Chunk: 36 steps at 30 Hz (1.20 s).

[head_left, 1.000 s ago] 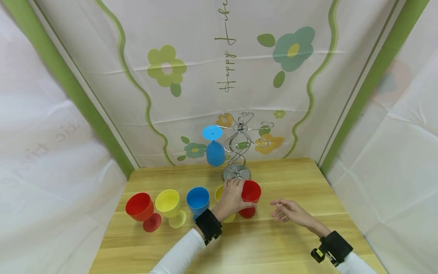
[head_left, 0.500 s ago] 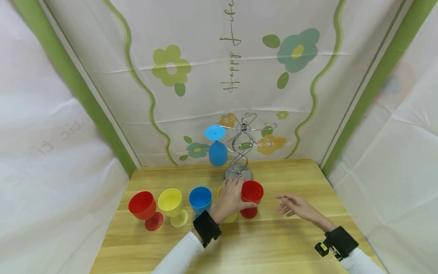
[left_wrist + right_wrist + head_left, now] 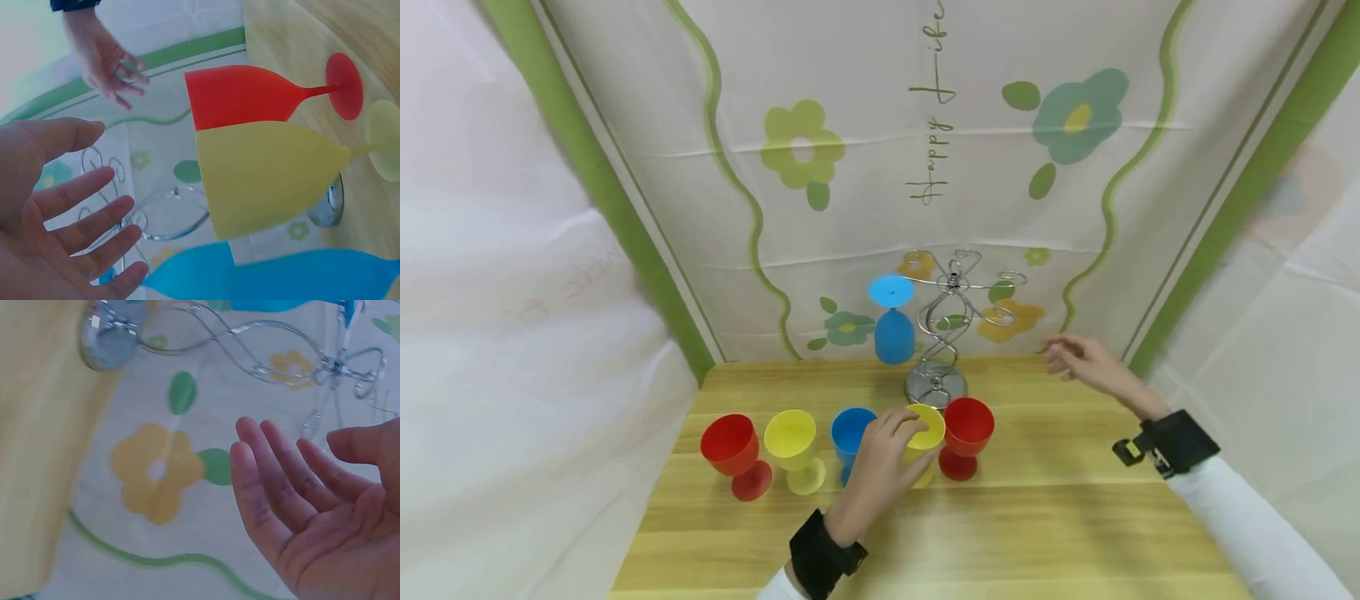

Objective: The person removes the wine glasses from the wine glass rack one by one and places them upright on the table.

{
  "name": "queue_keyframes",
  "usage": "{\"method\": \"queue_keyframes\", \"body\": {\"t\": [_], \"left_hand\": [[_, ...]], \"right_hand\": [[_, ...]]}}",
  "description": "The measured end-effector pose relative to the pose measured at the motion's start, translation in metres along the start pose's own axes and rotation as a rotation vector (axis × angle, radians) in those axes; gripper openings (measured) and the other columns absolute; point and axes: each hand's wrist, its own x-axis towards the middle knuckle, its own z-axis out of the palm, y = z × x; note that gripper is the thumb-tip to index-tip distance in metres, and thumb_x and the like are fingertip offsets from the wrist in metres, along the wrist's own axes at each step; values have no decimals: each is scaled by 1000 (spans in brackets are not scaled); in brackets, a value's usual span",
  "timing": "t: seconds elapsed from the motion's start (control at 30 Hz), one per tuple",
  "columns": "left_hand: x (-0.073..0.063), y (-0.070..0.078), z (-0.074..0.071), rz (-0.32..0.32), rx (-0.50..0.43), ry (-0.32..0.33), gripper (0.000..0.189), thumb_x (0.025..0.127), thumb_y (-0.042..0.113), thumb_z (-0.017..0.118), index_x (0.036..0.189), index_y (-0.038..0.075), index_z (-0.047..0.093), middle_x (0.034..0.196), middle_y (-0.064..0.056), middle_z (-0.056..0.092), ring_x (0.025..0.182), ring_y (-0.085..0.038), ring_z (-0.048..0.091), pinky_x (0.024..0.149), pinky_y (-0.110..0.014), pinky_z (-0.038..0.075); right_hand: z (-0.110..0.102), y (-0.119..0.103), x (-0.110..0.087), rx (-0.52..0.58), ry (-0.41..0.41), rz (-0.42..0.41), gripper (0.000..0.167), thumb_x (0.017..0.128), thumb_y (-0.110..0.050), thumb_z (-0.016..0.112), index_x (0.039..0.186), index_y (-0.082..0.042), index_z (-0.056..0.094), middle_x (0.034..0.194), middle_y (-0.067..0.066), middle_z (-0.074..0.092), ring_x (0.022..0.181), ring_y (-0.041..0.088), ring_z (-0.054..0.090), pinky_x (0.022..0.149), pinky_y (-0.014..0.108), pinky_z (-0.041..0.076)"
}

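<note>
My left hand (image 3: 880, 467), fingers loosely spread, hovers beside the right-hand yellow goblet (image 3: 930, 429) and partly covers the upright blue goblet (image 3: 852, 429). In the left wrist view a gap shows between its fingers (image 3: 94, 215) and the yellow goblet (image 3: 269, 178). Touching or almost touching that goblet is a red goblet (image 3: 968, 425) on its right. My right hand (image 3: 1097, 367) is raised at the right with relaxed fingers and holds nothing. Behind the row stands a wire goblet rack (image 3: 953, 285), from which another blue goblet (image 3: 893, 336) hangs upside down by its foot.
Farther left on the wooden table (image 3: 1000, 533) stand a red goblet (image 3: 731, 446) and a yellow goblet (image 3: 792, 437), both upright. A printed white curtain (image 3: 865, 167) rises behind the table, with white cloth (image 3: 512, 375) on both sides.
My left hand has drawn back leftward from the right-hand red goblet, uncovering the yellow one. My right hand has risen toward the back right. The head view has shifted slightly.
</note>
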Motion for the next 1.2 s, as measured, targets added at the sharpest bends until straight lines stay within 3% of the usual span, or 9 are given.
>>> {"method": "queue_keyframes", "body": {"t": [0.17,0.37,0.47,0.6,0.67,0.8,0.97,1.03,1.2], "left_hand": [[-30,-11,-13,-40,-38,57,27,84,26,85,106,15,76,117,-5,72,115,-23,63,96,-44,55],[-60,-22,-16,-114,-77,96,23,81,18,87,100,15,76,113,0,73,113,-19,65,94,-40,57],[-72,-26,-14,-112,-77,126,23,78,14,89,97,14,76,110,0,73,109,-18,66,89,-38,59],[-86,-31,-10,-120,-69,146,25,76,13,89,96,15,75,108,1,73,105,-17,66,87,-35,59],[-92,-32,-9,-133,-68,144,25,77,14,88,98,16,75,108,3,73,106,-16,66,87,-35,59],[-99,-33,-8,-159,-69,133,25,79,17,87,100,18,75,110,6,71,106,-14,65,89,-35,59],[-105,-35,-7,-165,-65,126,25,80,18,86,102,19,74,111,6,71,107,-14,65,90,-34,59],[-107,-36,-7,-162,-60,129,26,79,18,86,102,19,74,110,6,71,106,-14,65,90,-34,59],[-110,-39,-6,-163,-50,130,27,79,17,86,103,19,74,111,7,71,105,-14,65,90,-35,58]], "right_hand": [[-18,-44,39,-51,72,-49,36,108,-6,43,137,15,50,115,38,64,79,-9,63,69,17,58],[-16,-86,86,-157,142,-138,33,106,-7,49,130,13,59,112,36,67,75,-10,61,64,13,55],[-7,-102,107,-226,133,-144,33,106,-10,49,132,9,60,114,31,69,82,7,68,69,18,57],[10,-120,129,-286,117,-181,35,106,-8,48,135,9,58,123,31,66,104,38,68,88,42,58],[20,-129,137,-332,116,-215,35,106,-7,48,136,9,57,128,32,64,111,44,64,94,52,55],[41,-140,147,-492,139,-287,36,104,-8,52,138,6,56,137,30,58,112,44,61,90,52,54],[65,-145,157,-633,134,-375,37,101,-7,61,136,4,59,140,29,56,129,47,53,108,60,44],[74,-145,162,-666,122,-392,38,99,-7,64,135,3,61,139,29,58,133,47,51,115,67,35],[92,-146,172,-649,18,-447,46,99,-9,65,140,8,55,148,33,50,143,50,42,120,64,31]]}}
